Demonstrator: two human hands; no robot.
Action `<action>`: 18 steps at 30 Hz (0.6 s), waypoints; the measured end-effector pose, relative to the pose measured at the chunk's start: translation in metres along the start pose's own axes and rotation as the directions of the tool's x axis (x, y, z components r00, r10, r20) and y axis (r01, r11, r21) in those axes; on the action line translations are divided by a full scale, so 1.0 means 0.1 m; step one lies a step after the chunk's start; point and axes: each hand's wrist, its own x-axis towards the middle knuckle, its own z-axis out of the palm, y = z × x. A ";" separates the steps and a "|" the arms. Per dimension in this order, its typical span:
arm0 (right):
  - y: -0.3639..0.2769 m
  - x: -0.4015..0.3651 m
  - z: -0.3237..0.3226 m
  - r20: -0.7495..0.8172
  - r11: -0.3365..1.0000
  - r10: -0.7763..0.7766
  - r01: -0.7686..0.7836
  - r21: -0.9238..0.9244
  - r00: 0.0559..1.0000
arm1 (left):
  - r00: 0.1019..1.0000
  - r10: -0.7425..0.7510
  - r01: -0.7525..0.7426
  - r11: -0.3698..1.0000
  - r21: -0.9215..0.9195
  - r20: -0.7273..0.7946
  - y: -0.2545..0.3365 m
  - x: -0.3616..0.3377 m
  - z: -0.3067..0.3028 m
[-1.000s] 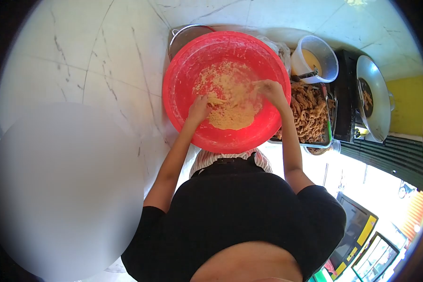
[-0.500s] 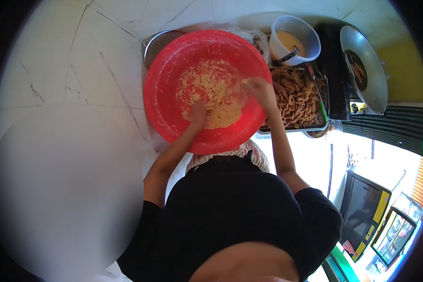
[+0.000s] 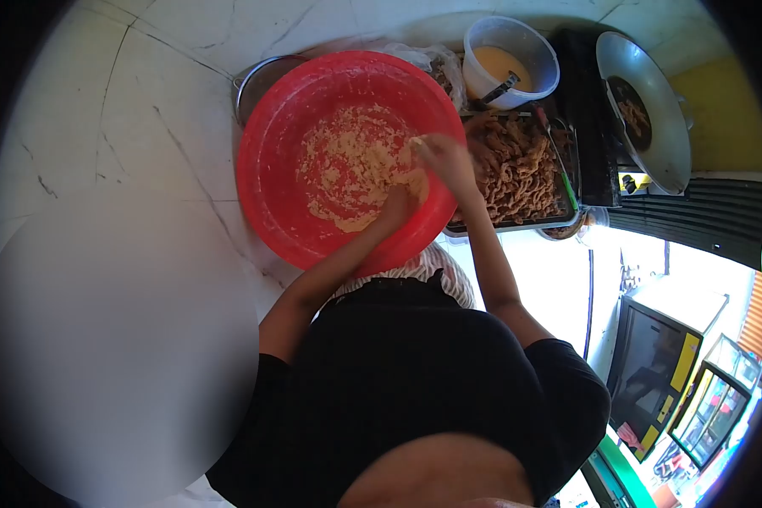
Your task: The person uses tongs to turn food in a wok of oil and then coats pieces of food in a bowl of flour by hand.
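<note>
A large red basin [image 3: 267, 182] holds pale yellow, crumbly flour [image 3: 347, 165]. My left hand [image 3: 400, 203] is down in the flour at the basin's lower right; its fingers are blurred and partly buried. Above the basin's right side, my right hand [image 3: 445, 159] is closed, fingertips pinched together around something small and pale that I cannot make out. Just right of the basin, a tray [image 3: 516, 226] carries a heap of brown, coated strips [image 3: 516, 169].
Behind the tray stands a translucent tub [image 3: 543, 78] with yellowish liquid and a dark-handled utensil. A wok [image 3: 665, 110] holding brown pieces sits at the right. Tongs [image 3: 559, 161] with a green edge lie on the tray. A metal bowl [image 3: 258, 80] sits behind the basin.
My left hand has moved right through the flour, toward my right hand. More flour lies bunched at the right side. The whole view has shifted slightly.
</note>
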 end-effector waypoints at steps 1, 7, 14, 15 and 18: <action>0.02 0.00 -0.01 0.003 1.000 -0.001 0.001 0.001 1.000 | 0.977 -0.177 0.158 0.974 0.160 0.116 0.31 -0.02 -0.13; 0.16 0.03 0.02 0.025 0.989 0.019 -0.023 0.146 1.000 | 0.950 -0.240 0.276 0.944 -0.179 0.201 0.53 -0.03 -0.18; 0.17 0.03 -0.03 0.023 0.987 -0.034 0.030 0.157 0.999 | 0.872 -0.240 0.442 0.762 -0.473 0.428 0.39 0.11 -0.54; 0.16 0.04 -0.03 0.013 0.988 -0.047 0.045 0.149 0.999 | 0.967 -0.146 0.212 0.915 -0.342 0.208 0.41 0.12 -0.55; 0.11 0.03 -0.06 0.056 0.982 -0.023 0.012 0.190 0.998 | 0.998 0.033 -0.034 0.999 -0.011 -0.048 0.54 0.09 -0.62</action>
